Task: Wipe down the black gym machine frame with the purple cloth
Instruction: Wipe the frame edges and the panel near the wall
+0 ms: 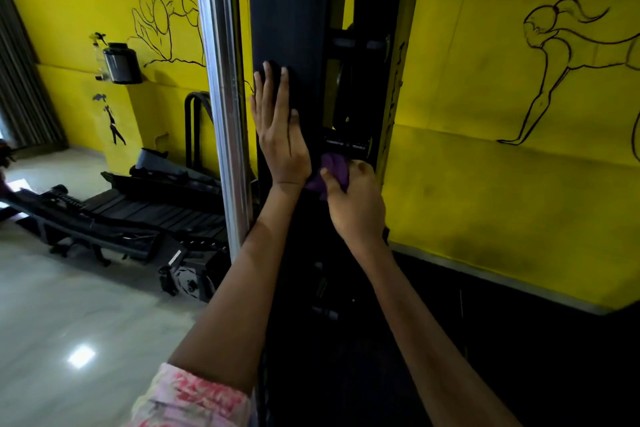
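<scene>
The left hand lies flat against the black frame, the broad upright post running down the middle of the frame, with its fingers straight and spread, grasping nothing. It looks like a bracing hand, there to steady the person while the other one works. Just right of it, at mid-height, the right hand has the purple cloth bunched in curled fingers and pushed into the gap where the post meets the darker inner parts of the machine. Only a crumpled wad of cloth shows between thumb and knuckles; the rest is hidden in the fist. Balling it up that way likely lets it reach into the narrow recess under the small black bracket just above it.

To the left of the post stands a shiny chrome pole, untouched. Behind, in the left part of the frame, low black gym gear sits on the pale floor, and the yellow wall carries line drawings of figures. I'd judge the wiping to be in progress on this middle stretch.
</scene>
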Demonstrator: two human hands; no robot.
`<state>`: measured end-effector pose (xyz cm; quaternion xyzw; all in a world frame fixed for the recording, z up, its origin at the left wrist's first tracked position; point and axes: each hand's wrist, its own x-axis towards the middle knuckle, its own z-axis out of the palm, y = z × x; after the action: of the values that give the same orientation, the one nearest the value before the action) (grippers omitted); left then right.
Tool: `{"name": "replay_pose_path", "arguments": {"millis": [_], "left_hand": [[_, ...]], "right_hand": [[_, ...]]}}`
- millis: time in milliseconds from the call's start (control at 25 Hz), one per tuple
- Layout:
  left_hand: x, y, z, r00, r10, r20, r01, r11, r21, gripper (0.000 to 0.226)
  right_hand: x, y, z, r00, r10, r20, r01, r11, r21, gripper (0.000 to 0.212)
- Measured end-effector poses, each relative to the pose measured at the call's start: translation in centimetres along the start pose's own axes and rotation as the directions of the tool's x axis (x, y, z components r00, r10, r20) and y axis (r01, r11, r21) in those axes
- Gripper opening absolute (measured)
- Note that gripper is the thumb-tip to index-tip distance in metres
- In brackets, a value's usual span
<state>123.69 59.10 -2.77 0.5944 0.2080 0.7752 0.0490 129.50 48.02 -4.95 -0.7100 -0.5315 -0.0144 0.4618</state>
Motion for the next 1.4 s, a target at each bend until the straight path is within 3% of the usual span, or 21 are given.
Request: {"name": "replay_pose_path", "arguments": {"millis": [80, 200, 280, 360, 440, 560, 640, 720, 800, 880, 920, 1000, 1080, 1200, 1280, 1320, 1400], "left_hand": [[-0.1, -0.2, 0.1, 1.000, 0.005, -0.011, -0.005, 1.000, -0.001, 0.044], [0.0, -0.4, 0.2, 1.000, 0.012, -0.027, -0.012, 1.000, 0.014, 0.044], [-0.1, -0.3, 0.2, 1.000, 0.014, -0.028, -0.013, 1.000, 0.019, 0.044], [0.0, -0.4, 0.2, 0.999, 0.021, -0.026, -0.020, 0.999, 0.035, 0.044], [-0.1, -0.5, 0.2, 0.999, 0.030, -0.036, -0.028, 0.998, 0.048, 0.044], [-0.1, -0.4, 0.2, 0.999, 0.026, -0.039, -0.024, 0.999, 0.046, 0.043], [0.0, -0.4, 0.3, 0.999, 0.032, -0.044, -0.029, 0.998, 0.051, 0.043], [-0.2, -0.3, 0.4, 0.999, 0.034, -0.039, -0.032, 0.998, 0.055, 0.043], [-0.3, -0.2, 0.5, 0.999, 0.035, -0.033, -0.033, 0.997, 0.064, 0.043], [-0.1, -0.3, 0.4, 0.999, 0.032, -0.032, -0.030, 0.997, 0.064, 0.044], [-0.1, -0.2, 0.3, 0.999, 0.036, -0.027, -0.034, 0.997, 0.069, 0.045], [0.0, -0.2, 0.2, 0.999, 0.050, -0.021, -0.048, 0.995, 0.083, 0.046], [-0.1, -0.4, 0.3, 0.998, 0.065, -0.018, -0.063, 0.994, 0.085, 0.046], [-0.1, -0.2, 0.4, 0.998, 0.059, -0.012, -0.057, 0.994, 0.097, 0.046], [0.2, -0.4, 0.4, 0.998, 0.059, -0.019, -0.056, 0.992, 0.112, 0.045], [0.2, -0.4, 0.4, 0.998, 0.060, -0.019, -0.057, 0.991, 0.118, 0.045], [0.0, -0.2, 0.3, 0.998, 0.059, -0.001, -0.059, 0.990, 0.127, 0.046]], "right_hand": [[-1.0, 0.7, 0.3, 0.988, -0.140, 0.061, 0.148, 0.977, -0.153, 0.046], [-2.6, 2.9, -1.4, 0.875, -0.310, 0.371, 0.457, 0.779, -0.429, 0.057], [-2.0, 3.4, -3.5, 0.889, -0.267, 0.371, 0.429, 0.769, -0.473, 0.054], [-0.9, 2.7, -4.3, 0.972, -0.168, 0.163, 0.219, 0.902, -0.373, 0.046], [-0.7, 1.0, -3.1, 0.985, -0.147, 0.090, 0.170, 0.921, -0.350, 0.041], [-2.0, 0.7, -0.7, 0.912, -0.220, 0.348, 0.369, 0.809, -0.458, 0.048], [-1.9, 1.9, -2.3, 0.872, -0.195, 0.448, 0.406, 0.800, -0.442, 0.046], [-1.8, 2.5, -5.8, 0.922, -0.186, 0.340, 0.322, 0.857, -0.403, 0.040], [-1.7, 1.8, -9.5, 0.969, -0.236, 0.078, 0.249, 0.909, -0.335, 0.040], [-0.6, 0.2, -11.1, 0.940, -0.305, -0.154, 0.250, 0.921, -0.298, 0.042], [0.6, -0.7, -11.0, 0.931, -0.313, -0.186, 0.257, 0.927, -0.274, 0.041], [3.7, -3.2, -9.4, 0.952, -0.290, -0.102, 0.259, 0.936, -0.238, 0.035], [5.3, -4.6, -7.1, 0.938, -0.345, -0.020, 0.320, 0.889, -0.329, 0.032], [5.3, -3.8, -6.3, 0.854, -0.484, 0.188, 0.505, 0.687, -0.523, 0.033], [5.8, -2.6, -7.6, 0.793, -0.512, 0.330, 0.606, 0.605, -0.516, 0.034], [6.2, -2.5, -8.3, 0.807, -0.494, 0.323, 0.589, 0.645, -0.487, 0.034], [6.7, -3.0, -8.3, 0.879, -0.455, 0.142, 0.470, 0.778, -0.417, 0.034]]}}
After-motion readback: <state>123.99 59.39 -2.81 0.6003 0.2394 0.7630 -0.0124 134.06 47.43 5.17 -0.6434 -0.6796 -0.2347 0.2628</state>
